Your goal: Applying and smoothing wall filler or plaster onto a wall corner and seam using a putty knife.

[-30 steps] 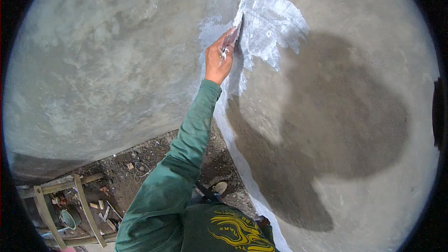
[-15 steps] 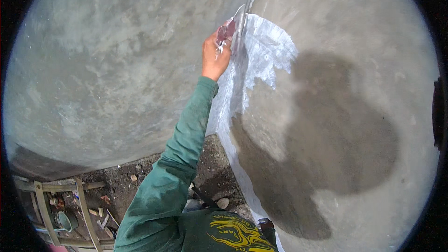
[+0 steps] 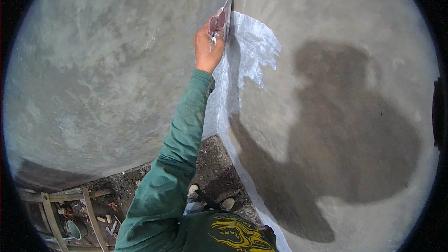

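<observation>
My left hand (image 3: pixel 208 49), its fingers closed, holds a flat trowel (image 3: pixel 228 17) with a dark red grip. White paste is smeared on the fingers and at the blade's upper tip. Nearly edge-on, the blade lies along the inner corner where two grey walls meet. White filler (image 3: pixel 255 46) covers the corner, fanning onto the right wall with a ragged edge and running down as a strip. At the right edge of my dark green shirt, a small brownish shape (image 3: pixel 268 234) may be part of my right hand; its fingers cannot be made out.
Smooth grey walls rise left (image 3: pixel 107 65) and right (image 3: pixel 345 9), the right one carrying my large shadow. Dirt ground (image 3: pixel 212 163) with debris lies below, around my shoes. At lower left are a wooden ladder-like frame (image 3: pixel 56 221) and a greenish bucket (image 3: pixel 77 228).
My left hand and the trowel have moved slightly upward along the corner, and the blade now stands more edge-on. The view has shifted a little, with the filler appearing further left.
</observation>
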`<state>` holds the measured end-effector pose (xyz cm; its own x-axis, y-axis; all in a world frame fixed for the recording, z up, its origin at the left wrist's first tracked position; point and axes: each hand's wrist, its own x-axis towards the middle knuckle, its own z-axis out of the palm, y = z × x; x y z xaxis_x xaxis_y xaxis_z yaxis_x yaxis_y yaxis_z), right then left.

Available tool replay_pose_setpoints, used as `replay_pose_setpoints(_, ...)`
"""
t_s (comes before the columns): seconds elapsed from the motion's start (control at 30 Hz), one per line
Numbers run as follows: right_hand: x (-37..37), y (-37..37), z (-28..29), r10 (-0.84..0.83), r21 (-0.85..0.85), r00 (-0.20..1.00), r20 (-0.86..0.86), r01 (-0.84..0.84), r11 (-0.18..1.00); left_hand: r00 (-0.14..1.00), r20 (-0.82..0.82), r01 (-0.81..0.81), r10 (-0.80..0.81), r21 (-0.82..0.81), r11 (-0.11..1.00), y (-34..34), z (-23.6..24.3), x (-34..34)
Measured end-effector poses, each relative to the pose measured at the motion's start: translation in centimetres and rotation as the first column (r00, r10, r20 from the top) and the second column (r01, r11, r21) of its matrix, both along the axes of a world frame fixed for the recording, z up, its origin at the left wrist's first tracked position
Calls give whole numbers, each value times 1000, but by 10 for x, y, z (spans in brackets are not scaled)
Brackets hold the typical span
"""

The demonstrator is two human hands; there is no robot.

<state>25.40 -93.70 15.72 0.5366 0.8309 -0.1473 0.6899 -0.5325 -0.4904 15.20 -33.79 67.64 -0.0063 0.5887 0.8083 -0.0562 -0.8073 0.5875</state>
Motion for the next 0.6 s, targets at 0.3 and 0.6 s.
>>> replay_pose_setpoints(0.3, 3, 11, -18, -12, 160, 999, 45, 5, 987, 984, 10, 178, -178, -48, 983, -17, 20, -1)
replay_pose_setpoints(0.6, 4, 37, -22, 22, 288, 993, 120, -56, 956, 989, -74, 132, -127, 66, 989, -119, 48, -10)
